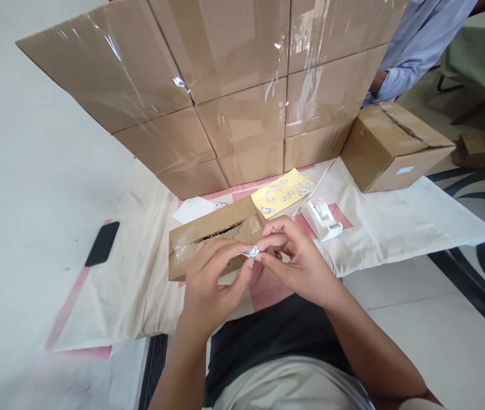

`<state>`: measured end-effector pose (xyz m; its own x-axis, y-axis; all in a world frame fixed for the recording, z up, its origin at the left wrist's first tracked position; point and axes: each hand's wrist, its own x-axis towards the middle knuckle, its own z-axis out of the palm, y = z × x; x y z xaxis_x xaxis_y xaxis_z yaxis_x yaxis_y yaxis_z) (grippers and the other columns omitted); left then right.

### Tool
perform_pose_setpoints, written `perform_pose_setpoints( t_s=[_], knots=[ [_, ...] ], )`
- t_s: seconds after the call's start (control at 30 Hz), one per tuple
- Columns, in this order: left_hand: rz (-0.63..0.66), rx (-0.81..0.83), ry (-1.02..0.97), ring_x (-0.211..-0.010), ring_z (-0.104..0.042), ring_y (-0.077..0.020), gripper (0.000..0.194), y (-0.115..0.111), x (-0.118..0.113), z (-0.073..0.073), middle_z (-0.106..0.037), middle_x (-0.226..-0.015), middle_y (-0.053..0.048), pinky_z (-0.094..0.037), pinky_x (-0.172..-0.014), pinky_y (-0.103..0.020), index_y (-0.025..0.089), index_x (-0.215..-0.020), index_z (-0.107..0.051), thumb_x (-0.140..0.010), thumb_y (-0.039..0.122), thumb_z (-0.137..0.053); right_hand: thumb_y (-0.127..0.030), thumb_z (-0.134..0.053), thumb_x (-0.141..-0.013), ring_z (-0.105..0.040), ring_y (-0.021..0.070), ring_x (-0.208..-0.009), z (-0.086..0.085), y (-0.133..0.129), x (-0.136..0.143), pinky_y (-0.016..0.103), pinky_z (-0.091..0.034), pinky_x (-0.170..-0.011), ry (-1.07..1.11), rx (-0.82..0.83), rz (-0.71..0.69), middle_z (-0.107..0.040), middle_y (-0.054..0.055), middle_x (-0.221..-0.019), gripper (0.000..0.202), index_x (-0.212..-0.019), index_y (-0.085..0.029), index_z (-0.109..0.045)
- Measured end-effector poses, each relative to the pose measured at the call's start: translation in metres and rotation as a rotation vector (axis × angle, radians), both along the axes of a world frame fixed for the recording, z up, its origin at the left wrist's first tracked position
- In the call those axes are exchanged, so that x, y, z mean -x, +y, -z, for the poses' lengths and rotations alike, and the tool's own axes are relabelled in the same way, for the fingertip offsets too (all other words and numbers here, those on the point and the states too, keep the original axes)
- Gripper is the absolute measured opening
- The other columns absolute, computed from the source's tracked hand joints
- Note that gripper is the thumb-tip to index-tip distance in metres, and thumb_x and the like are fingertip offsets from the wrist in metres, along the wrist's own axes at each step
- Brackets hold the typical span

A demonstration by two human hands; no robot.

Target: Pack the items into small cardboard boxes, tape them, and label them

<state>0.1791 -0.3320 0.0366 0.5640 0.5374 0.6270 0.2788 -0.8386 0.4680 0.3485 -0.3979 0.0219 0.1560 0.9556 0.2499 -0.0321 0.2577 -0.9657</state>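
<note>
A small white label with a blue border is pinched between the fingertips of both hands. My left hand grips its left side, thumb below and index finger above. On the other side, my right hand has its thumb and finger closed on the label's right edge. Just behind the hands lies a cardboard box with a torn strip along its top and clear tape at its ends. A yellow sheet bearing several small labels lies beyond the box. To its right stands a white tape dispenser.
Taped cardboard boxes form a tall wall at the back of the cloth-covered table. Another carton sits at the right, near a person's blue sleeve. A black phone lies at the left, and white paper behind the box.
</note>
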Motion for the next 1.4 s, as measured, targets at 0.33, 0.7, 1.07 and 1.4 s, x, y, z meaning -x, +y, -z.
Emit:
perform_pose_setpoints(
  t_s=[0.33,0.7,1.07,1.4],
  knots=[
    [-0.19,0.106,-0.378,-0.08,-0.069,-0.0147,0.015,0.009,-0.017,0.017,-0.072,-0.085,-0.001,-0.055,-0.068,-0.028,0.022,-0.096,-0.068,-0.09,0.01,-0.07,-0.027,-0.073,-0.091,-0.071,0.0149,-0.073,0.012,0.016,-0.002,0.026,-0.054,-0.059,0.031,0.068,0.12,-0.076,0.004,-0.1,0.018,-0.108,-0.026,-0.066],
    [-0.349,0.3,-0.334,-0.078,-0.074,-0.0134,0.01,0.004,-0.022,0.019,-0.076,-0.088,0.0,-0.059,-0.067,-0.023,0.022,-0.097,-0.072,-0.089,0.025,-0.076,-0.019,-0.065,-0.097,-0.061,0.013,-0.072,0.009,0.02,0.009,0.026,-0.049,-0.063,-0.058,-0.124,0.113,-0.068,0.001,-0.082,0.009,-0.092,-0.023,-0.072],
    [-0.068,-0.124,-0.054,-0.07,-0.063,-0.0121,0.023,0.022,-0.006,0.003,-0.067,-0.084,0.0,-0.052,-0.061,-0.026,0.024,-0.105,-0.072,-0.085,0.011,-0.075,-0.014,-0.056,-0.101,-0.061,0.0153,-0.075,0.008,0.013,0.002,0.029,-0.049,-0.064,-0.228,-0.173,0.097,-0.068,0.004,-0.089,0.015,-0.1,-0.024,-0.068],
    [-0.054,-0.364,0.11,-0.068,-0.062,-0.0173,0.03,0.02,0.0,-0.001,-0.07,-0.079,-0.005,-0.047,-0.061,-0.032,0.013,-0.102,-0.071,-0.075,0.007,-0.082,-0.004,-0.044,-0.097,-0.062,0.0183,-0.081,-0.001,0.006,-0.001,0.03,-0.051,-0.07,-0.681,-0.156,0.095,-0.063,0.006,-0.092,0.027,-0.106,-0.023,-0.061]
  ],
)
